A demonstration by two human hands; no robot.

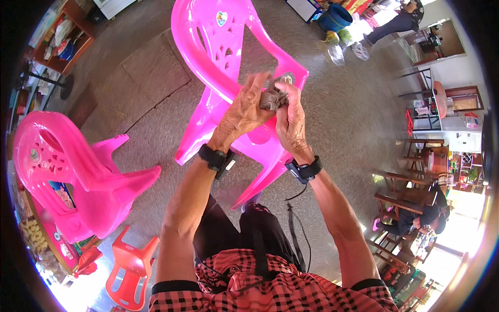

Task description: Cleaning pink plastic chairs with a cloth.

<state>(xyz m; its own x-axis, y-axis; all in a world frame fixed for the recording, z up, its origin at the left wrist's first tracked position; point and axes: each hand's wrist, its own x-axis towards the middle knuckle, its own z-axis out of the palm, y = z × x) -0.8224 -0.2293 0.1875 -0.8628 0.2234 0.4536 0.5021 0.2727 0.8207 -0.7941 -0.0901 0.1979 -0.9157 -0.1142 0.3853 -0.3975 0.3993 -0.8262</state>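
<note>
Right in front of me stands a pink plastic armchair (230, 50) with a cut-out pattern and a small sticker on its backrest. Both my hands meet above its seat and armrest, around a crumpled grey-brown cloth (273, 97). My left hand (245, 105) presses on the cloth's left side, its fingers slightly blurred. My right hand (291, 121) grips the cloth from the right, the thumb on top. Each wrist bears a black strap with a small device. The hands cover part of the armrest.
A second pink chair (89, 175) stands at the left, with a small orange plastic chair (132, 265) below it. A blue bucket (335, 17) stands at the top right, near a person's legs. Wooden chairs (409, 187) and another person are at the right.
</note>
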